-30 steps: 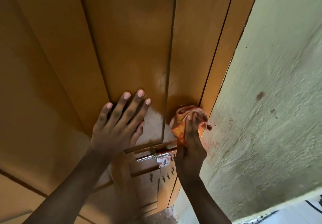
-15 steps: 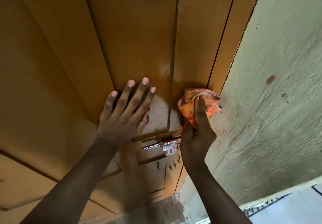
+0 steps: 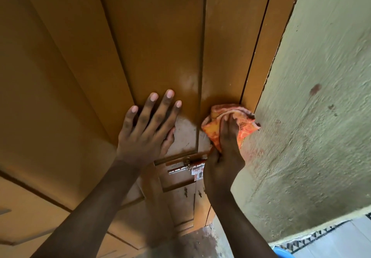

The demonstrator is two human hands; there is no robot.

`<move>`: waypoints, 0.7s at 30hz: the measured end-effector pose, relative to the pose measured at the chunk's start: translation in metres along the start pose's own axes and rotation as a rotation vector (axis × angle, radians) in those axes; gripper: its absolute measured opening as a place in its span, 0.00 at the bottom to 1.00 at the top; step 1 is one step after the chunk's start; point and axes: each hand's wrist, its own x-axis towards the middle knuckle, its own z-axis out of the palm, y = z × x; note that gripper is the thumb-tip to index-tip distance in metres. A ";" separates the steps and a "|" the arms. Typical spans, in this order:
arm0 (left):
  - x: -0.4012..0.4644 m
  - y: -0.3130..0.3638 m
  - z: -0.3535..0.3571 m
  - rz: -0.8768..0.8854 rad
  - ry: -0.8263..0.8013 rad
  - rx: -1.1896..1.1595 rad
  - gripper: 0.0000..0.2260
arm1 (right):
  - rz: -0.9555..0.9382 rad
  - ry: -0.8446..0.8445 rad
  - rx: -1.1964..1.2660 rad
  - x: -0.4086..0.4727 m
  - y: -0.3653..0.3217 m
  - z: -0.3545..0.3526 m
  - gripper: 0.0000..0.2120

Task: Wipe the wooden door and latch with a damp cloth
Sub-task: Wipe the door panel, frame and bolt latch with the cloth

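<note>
Crumpled orange patterned cloth [image 3: 230,125] lies pressed on the brown wooden door [image 3: 156,37] under the right hand's [image 3: 222,157] curled, pinching fingers, just above the metal latch [image 3: 186,166]. Left hand [image 3: 146,129] braces alongside, fingers spread flat; the latch, long axis horizontal, sits below both, nearer the right.

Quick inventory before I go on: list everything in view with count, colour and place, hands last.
wooden door: one, orange-brown, fills left and centre
latch: one, metal, rusty, low on the door between the wrists
cloth: one, orange patterned, bunched against the door's right edge
wall: one, pale green, rough plaster, right side
tiled floor: pale, bottom right corner
left hand: one, fingers spread flat on the door panel
right hand: one, presses and grips the cloth beside the wall
</note>
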 end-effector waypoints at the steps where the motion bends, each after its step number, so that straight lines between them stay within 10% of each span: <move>1: 0.000 0.000 0.000 0.001 0.000 0.000 0.30 | -0.062 -0.047 -0.042 -0.006 0.009 -0.003 0.26; 8: 0.000 0.000 0.000 -0.003 -0.001 0.002 0.31 | 0.267 0.082 0.091 -0.003 0.008 -0.004 0.19; 15: 0.000 0.000 -0.002 0.001 -0.008 -0.003 0.31 | -0.117 -0.049 -0.044 -0.008 0.002 -0.001 0.25; 21: 0.001 -0.001 0.000 -0.003 0.006 -0.001 0.30 | 0.145 0.146 0.159 0.004 -0.004 0.001 0.22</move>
